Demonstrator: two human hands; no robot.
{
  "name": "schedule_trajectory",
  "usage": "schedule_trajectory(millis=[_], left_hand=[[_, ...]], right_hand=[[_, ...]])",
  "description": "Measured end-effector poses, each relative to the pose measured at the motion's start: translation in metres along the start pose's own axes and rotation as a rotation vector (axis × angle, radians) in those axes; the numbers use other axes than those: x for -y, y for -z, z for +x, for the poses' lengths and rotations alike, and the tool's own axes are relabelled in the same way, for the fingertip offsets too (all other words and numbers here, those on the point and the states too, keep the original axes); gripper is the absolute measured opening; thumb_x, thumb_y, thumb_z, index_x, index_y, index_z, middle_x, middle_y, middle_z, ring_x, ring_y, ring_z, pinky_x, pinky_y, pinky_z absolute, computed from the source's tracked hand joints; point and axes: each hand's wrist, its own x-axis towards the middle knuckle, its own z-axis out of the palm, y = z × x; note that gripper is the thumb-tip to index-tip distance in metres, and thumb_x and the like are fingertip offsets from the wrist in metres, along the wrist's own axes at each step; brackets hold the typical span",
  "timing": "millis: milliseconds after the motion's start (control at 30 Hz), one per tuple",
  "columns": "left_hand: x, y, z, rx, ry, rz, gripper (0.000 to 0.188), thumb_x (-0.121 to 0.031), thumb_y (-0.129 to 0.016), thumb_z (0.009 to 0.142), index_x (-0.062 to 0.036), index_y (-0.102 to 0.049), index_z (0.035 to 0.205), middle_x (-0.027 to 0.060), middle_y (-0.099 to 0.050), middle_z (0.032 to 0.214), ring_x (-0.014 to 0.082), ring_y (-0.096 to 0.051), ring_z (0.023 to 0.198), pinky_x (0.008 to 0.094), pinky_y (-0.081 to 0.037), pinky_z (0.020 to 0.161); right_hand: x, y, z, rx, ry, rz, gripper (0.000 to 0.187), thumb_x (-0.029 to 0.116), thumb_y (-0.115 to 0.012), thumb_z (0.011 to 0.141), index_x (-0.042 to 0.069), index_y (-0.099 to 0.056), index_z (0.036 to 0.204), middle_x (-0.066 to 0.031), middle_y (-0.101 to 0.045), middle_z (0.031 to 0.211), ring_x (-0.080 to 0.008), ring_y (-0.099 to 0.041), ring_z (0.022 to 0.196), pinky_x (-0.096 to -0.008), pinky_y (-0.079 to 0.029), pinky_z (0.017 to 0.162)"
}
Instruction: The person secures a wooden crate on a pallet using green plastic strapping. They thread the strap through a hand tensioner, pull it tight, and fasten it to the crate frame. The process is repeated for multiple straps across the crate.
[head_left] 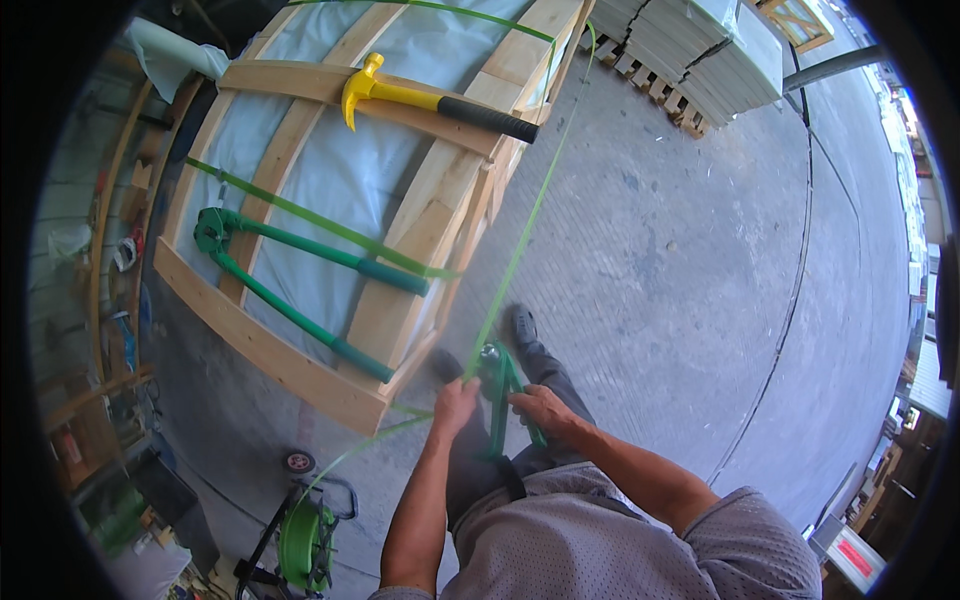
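My left hand (457,406) is closed on a green strap (518,258), which runs from the far side of a wooden crate (432,222) down to my fingers. In my right hand (541,407) is one handle of a green two-handled strapping tool (498,400). Its metal head sits close to the strap beside my left hand; whether the strap is in its jaws cannot be made out. On the crate lie a yellow claw hammer (405,94) with a black grip and a long-handled green sealer (300,240). Another green strap (310,213) crosses the crate's top.
A wheeled dispenser with a green strap coil (300,545) stands at the lower left, strap leading from it to the crate. Stacked pale slabs (690,50) rest on a pallet (655,92) at the far right. Shelving (110,240) lines the left side.
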Motion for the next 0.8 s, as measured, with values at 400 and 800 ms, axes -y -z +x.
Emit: schedule_trajectory(millis=[400,800], left_hand=[[-0.008,0.008,-0.001,0.055,-0.031,0.048,0.033,-0.031,-0.053,0.092,-0.0064,-0.064,0.109,0.0231,-0.065,0.087,0.0409,-0.062,0.086,0.0433,-0.047,0.076],[-0.022,0.015,-0.008,0.034,-0.045,0.149,0.036,-0.035,-0.051,0.092,-0.0063,-0.064,0.109,0.0215,-0.065,0.083,0.0399,-0.062,0.083,0.0454,-0.047,0.074]], right_hand=[[-0.015,0.066,0.019,0.311,0.045,-0.04,0.04,0.036,-0.062,0.085,-0.002,-0.063,0.098,-0.0077,-0.062,0.087,-0.0159,-0.057,0.076,-0.0287,-0.046,0.068],[0.006,0.025,0.087,0.316,-0.109,0.157,0.028,0.029,-0.066,0.085,0.002,-0.062,0.085,-0.0016,-0.051,0.067,-0.0123,-0.05,0.056,-0.0274,-0.042,0.049]])
